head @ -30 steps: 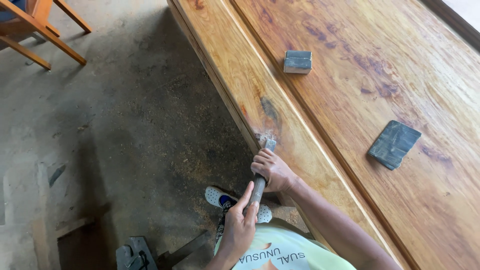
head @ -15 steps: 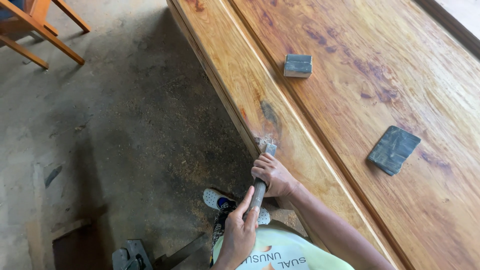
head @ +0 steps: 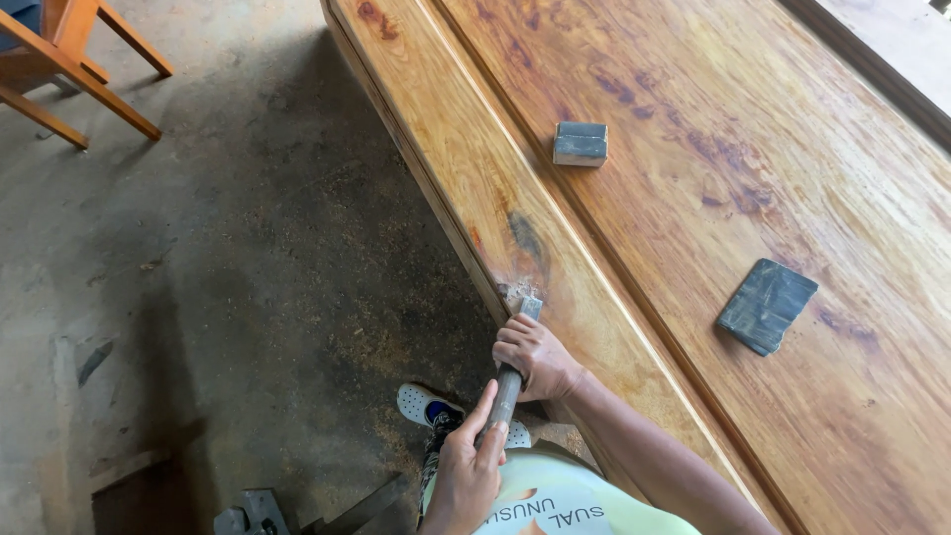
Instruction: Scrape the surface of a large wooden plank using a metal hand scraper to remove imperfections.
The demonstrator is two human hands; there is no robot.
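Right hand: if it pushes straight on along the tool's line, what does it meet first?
The right hand grips a chisel-like tool pointing up the frame along the wooden slab's edge. First contact is probably the dusty nick at the blade tip; beyond it, that edge band looks free, though depth is unclear.

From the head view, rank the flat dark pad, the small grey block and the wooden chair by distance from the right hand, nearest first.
Measured from the right hand, which grips the scraper tool at the board's edge:
1. Flat dark pad, on the board to the right.
2. Small grey block, on the board farther up.
3. Wooden chair, on the floor at the far upper left.
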